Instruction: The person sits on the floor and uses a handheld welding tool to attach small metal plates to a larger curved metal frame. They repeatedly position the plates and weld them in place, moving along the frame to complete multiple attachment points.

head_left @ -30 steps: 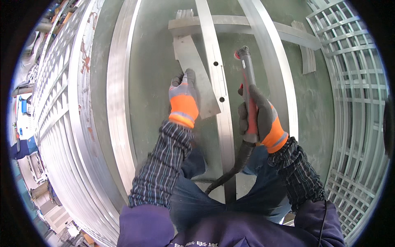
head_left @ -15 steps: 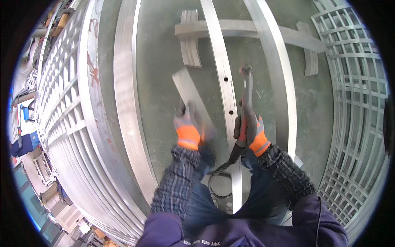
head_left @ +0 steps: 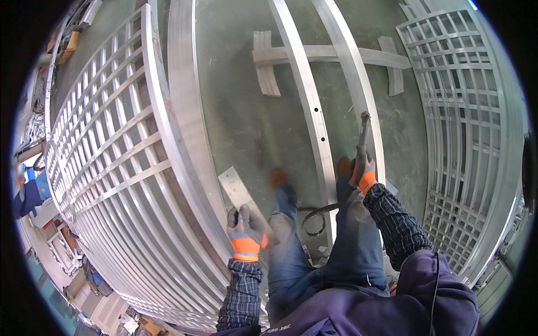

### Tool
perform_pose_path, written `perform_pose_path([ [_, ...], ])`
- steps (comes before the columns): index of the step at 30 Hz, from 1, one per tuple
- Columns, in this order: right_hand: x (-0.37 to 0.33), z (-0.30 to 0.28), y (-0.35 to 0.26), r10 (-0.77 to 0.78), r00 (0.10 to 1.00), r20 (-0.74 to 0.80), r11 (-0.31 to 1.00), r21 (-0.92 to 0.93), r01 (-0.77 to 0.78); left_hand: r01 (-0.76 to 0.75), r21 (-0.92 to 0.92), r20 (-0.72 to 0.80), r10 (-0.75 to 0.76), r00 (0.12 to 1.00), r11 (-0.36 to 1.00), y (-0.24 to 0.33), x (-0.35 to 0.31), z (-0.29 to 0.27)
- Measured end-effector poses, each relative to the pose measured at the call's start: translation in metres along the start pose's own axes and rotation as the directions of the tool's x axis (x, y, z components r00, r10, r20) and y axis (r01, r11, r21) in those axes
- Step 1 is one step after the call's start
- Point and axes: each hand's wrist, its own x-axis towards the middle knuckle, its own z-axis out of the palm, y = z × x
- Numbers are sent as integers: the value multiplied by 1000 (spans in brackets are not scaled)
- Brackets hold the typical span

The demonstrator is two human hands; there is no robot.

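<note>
My left hand (head_left: 245,231), in a grey and orange work glove, grips a short flat silvery metal plate (head_left: 235,187) beside my left knee. The plate's lower end is blurred. On the other side, my gloved right hand (head_left: 362,168) is wrapped round the handle of a welding torch (head_left: 365,131), its head pointing away from me. A dark sheathed cable (head_left: 314,224) loops below it between my legs. Just left of the torch runs a long metal bar (head_left: 305,75) with two dark round holes. A second long bar (head_left: 358,75) lies behind the torch head.
At left stands a large metal grille (head_left: 129,168), with a wide metal beam (head_left: 188,84) beside it. Another grille (head_left: 459,101) is on the right. A crosspiece (head_left: 325,53) passes under the two bars, on short grooved supports (head_left: 266,78). The floor (head_left: 241,123) is green.
My left hand has drawn the plate back toward me and to the left. My right hand with the torch has moved rightward. The whole view has shifted, and my feet now show.
</note>
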Motion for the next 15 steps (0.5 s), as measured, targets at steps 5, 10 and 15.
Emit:
perform_pose_path([
  [5, -13, -20, -16, 96, 995, -16, 982, 163, -92, -165, 165, -56, 177, 983, 972, -5, -1, -87],
  [10, -49, 22, -76, -12, 999, -35, 997, -78, 9, 87, -279, -175, -140, 975, 956, -3, -35, -126],
  [15, -53, 33, -78, 82, 997, -12, 966, -244, -83, 91, -122, -205, -115, 972, 988, -7, -52, -149],
])
